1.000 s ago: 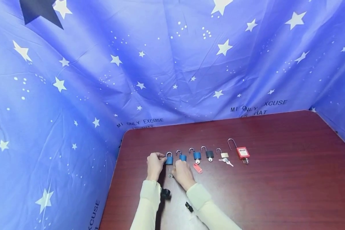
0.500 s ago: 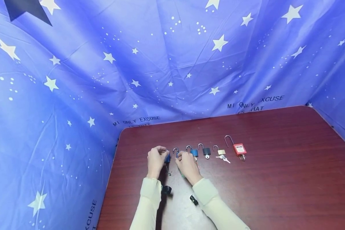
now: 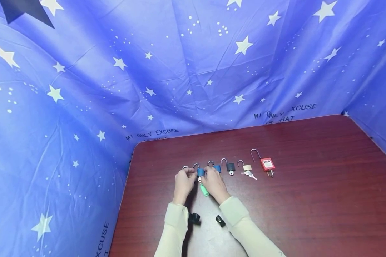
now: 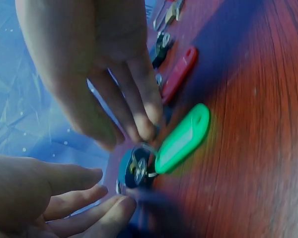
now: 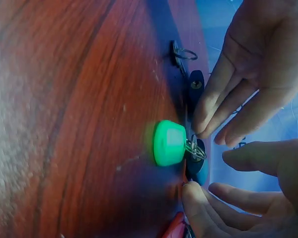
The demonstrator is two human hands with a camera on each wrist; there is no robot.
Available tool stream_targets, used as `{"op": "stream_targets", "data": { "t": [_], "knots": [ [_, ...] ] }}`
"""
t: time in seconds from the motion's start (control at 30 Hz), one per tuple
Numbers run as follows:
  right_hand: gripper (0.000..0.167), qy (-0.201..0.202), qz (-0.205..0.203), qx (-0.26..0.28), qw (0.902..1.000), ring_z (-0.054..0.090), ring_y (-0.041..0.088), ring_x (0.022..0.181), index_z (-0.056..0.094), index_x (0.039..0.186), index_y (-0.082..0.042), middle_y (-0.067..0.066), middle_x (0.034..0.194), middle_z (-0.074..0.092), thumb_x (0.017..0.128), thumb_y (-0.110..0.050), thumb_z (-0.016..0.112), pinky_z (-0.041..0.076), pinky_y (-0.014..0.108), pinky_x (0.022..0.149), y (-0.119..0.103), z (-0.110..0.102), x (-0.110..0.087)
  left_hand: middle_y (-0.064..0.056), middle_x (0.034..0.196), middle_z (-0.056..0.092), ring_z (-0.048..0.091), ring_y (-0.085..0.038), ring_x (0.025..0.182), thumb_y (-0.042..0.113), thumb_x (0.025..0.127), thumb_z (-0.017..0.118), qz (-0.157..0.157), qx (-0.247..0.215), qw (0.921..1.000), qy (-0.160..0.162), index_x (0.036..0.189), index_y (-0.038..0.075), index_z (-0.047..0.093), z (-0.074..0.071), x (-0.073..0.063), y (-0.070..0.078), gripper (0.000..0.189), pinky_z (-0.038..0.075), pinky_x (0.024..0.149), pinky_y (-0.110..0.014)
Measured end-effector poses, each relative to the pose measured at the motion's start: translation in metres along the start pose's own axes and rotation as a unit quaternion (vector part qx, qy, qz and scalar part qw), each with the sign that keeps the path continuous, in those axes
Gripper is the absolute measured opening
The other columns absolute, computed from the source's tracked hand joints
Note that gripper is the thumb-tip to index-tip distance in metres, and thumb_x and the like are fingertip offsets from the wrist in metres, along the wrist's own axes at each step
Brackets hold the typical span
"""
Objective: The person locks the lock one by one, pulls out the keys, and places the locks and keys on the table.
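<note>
In the head view, my left hand [image 3: 184, 184] and right hand [image 3: 214, 184] stand on either side of a blue padlock [image 3: 201, 172], fingertips right at its sides. Its shackle is raised, and a key in its base carries a ring and a green key tag [image 3: 204, 190]. Both wrist views show fairly straight fingers around this padlock, the green tag [image 5: 169, 144] lying towards me. The leftmost padlock [image 5: 195, 94] is mostly hidden behind my left hand in the head view; a ringed key [image 5: 179, 53] lies by it. My right hand partly covers another blue padlock [image 3: 217, 168] with a red tag [image 4: 180, 74].
Rightward along the row are a black padlock [image 3: 231, 166], a brass padlock [image 3: 247, 167] with keys and a larger red padlock [image 3: 268, 163], shackles raised. They lie on a dark red wooden table [image 3: 308, 200]. A blue star-patterned curtain [image 3: 186, 71] hangs behind and at the sides.
My left hand has moved right, from the leftmost padlock to the blue one beside it. My right hand has shifted slightly right and away from me. The green tag has come into view.
</note>
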State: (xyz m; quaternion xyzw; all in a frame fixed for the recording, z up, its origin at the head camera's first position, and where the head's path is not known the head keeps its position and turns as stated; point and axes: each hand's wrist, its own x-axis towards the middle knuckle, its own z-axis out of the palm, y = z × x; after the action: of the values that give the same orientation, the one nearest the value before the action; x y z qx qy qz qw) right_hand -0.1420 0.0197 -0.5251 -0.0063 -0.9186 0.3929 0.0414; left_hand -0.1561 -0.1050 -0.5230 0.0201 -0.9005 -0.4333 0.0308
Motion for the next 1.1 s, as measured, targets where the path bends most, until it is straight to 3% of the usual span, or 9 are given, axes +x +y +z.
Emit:
{"op": "stream_targets", "data": {
  "t": [0.23, 0.57, 0.83, 0.93, 1.1],
  "knots": [
    [0.028, -0.016, 0.037, 0.060, 0.9974, 0.069, 0.031, 0.094, 0.064, 0.114, 0.007, 0.021, 0.104, 0.068, 0.088, -0.002, 0.068, 0.055, 0.045, 0.086, 0.000, 0.001, 0.001, -0.011, 0.083, 0.076, 0.074, -0.023, 0.077, 0.003, 0.086, 0.071, -0.002, 0.006, 0.9997, 0.023, 0.097, -0.002, 0.075, 0.009, -0.003, 0.003, 0.013, 0.057, 0.076, -0.038],
    [0.028, 0.003, 0.073, 0.093, 0.9930, 0.065, 0.033, 0.101, 0.066, 0.113, 0.006, 0.018, 0.104, 0.069, 0.087, -0.004, 0.072, 0.051, 0.045, 0.092, 0.001, 0.010, 0.003, -0.010, 0.075, 0.075, 0.073, -0.019, 0.069, 0.006, 0.080, 0.080, -0.064, -0.053, 0.9952, 0.052, 0.084, 0.002, 0.078, 0.014, -0.005, 0.002, 0.006, 0.058, 0.068, -0.030],
    [0.033, -0.004, 0.082, 0.164, 0.9831, 0.071, 0.028, 0.090, 0.065, 0.114, 0.006, 0.020, 0.108, 0.070, 0.084, -0.002, 0.074, 0.055, 0.042, 0.086, 0.008, 0.005, 0.001, -0.013, 0.076, 0.075, 0.073, -0.019, 0.068, 0.005, 0.080, 0.080, -0.070, -0.119, 0.9889, 0.055, 0.084, 0.000, 0.077, 0.016, -0.010, 0.003, 0.007, 0.058, 0.064, -0.024],
    [0.035, -0.012, 0.096, 0.236, 0.9668, 0.072, 0.027, 0.084, 0.063, 0.116, 0.010, 0.023, 0.106, 0.070, 0.083, 0.001, 0.073, 0.058, 0.038, 0.079, 0.011, 0.003, -0.002, -0.015, 0.078, 0.075, 0.074, -0.020, 0.070, 0.003, 0.081, 0.080, -0.071, -0.141, 0.9864, 0.044, 0.087, -0.002, 0.077, 0.014, -0.011, 0.002, 0.009, 0.058, 0.063, -0.023],
    [0.032, -0.033, 0.132, 0.388, 0.9117, 0.072, 0.023, 0.074, 0.061, 0.113, 0.016, 0.029, 0.098, 0.069, 0.082, 0.011, 0.070, 0.061, 0.033, 0.069, 0.011, 0.000, -0.008, -0.014, 0.081, 0.076, 0.074, -0.018, 0.072, 0.005, 0.082, 0.079, -0.061, -0.146, 0.9871, 0.021, 0.090, -0.002, 0.077, 0.008, -0.014, 0.006, 0.010, 0.058, 0.065, -0.023]
  ]
}}
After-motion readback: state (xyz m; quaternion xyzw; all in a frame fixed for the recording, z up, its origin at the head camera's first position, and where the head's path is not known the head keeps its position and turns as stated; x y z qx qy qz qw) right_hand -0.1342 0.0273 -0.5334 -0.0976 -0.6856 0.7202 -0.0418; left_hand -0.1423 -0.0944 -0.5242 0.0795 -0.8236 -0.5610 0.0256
